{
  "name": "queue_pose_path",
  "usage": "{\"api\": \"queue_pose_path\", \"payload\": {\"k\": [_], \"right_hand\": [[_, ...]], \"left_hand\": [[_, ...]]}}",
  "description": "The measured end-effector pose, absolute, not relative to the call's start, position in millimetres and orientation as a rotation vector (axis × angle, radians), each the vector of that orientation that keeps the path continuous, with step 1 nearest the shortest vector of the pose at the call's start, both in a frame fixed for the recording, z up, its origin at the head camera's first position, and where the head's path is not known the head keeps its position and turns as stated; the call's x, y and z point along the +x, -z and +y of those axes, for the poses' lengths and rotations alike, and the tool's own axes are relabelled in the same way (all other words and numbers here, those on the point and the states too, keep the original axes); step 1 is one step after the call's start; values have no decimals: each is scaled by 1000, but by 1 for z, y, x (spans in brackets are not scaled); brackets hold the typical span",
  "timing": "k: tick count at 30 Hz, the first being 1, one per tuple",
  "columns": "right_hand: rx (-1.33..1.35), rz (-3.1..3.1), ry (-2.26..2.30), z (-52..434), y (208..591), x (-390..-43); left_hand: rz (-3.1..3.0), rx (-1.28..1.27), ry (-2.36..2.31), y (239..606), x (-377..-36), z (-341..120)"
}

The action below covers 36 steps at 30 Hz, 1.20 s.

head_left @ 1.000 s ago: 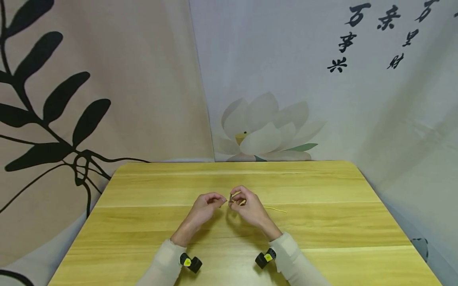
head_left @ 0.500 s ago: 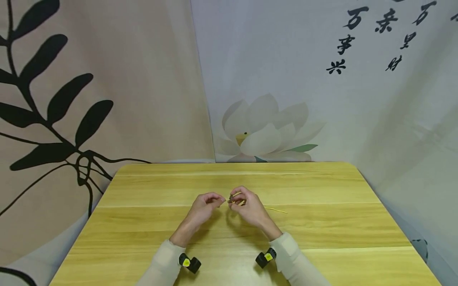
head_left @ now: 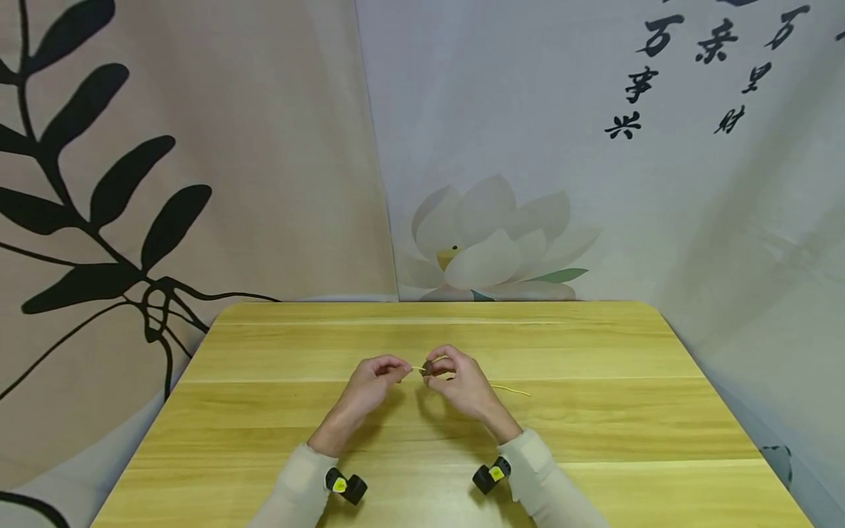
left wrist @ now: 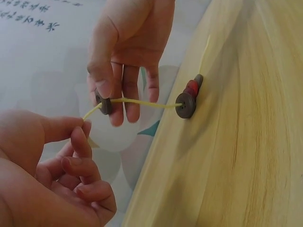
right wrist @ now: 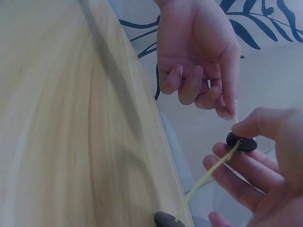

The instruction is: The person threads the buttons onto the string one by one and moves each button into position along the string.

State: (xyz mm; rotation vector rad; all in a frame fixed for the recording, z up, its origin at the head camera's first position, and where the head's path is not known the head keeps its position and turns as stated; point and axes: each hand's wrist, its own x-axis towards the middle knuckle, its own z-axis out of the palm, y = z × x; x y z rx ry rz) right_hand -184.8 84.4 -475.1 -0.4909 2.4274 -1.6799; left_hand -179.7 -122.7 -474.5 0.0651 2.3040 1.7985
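Note:
A dark brown button (left wrist: 105, 103) sits between my right hand's (head_left: 462, 385) thumb and fingers, with a thin yellow cord (left wrist: 142, 102) running through it. Just left of it, my left hand (head_left: 370, 385) pinches the cord's end between thumb and forefinger. In the left wrist view, the cord leads on to another brown button (left wrist: 185, 105), which lies by a red button (left wrist: 191, 87) and a further dark one (left wrist: 199, 80) on the table. The right wrist view shows the held button (right wrist: 241, 142) from its other side. In the head view, my right hand hides the threaded buttons.
The wooden table (head_left: 422, 455) spreads under both hands, its back edge near a printed cloth backdrop (head_left: 297, 147). The cord's tail (head_left: 511, 389) lies on the tabletop to the right of my right hand. A small black camera (head_left: 346, 485) is strapped at each wrist.
My left hand has moved slightly left, and more yellow cord shows between it and the held button. The button has turned a little; my right hand stays nearly in place.

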Motion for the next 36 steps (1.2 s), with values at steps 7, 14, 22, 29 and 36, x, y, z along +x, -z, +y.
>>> {"api": "queue_pose_path", "payload": {"k": [7,14,22,29,36], "right_hand": [[-481,2427,1679,87,476,-186],[-491,2446,1670,88,476,-187],[-499,2468,1647,88,476,-188],[-497,2466,1645,88,476,-188],[-488,2461,1647,87,477,-188]], "left_hand": [[2289,57,-1795,474,-181,-124],[2288,51,-1789,471,-181,-126],[2290,62,-1805,470,-180,-126],[2299,40,-1790,472,-180,-128],[2284,34,-1800,474,-182,-131]]}}
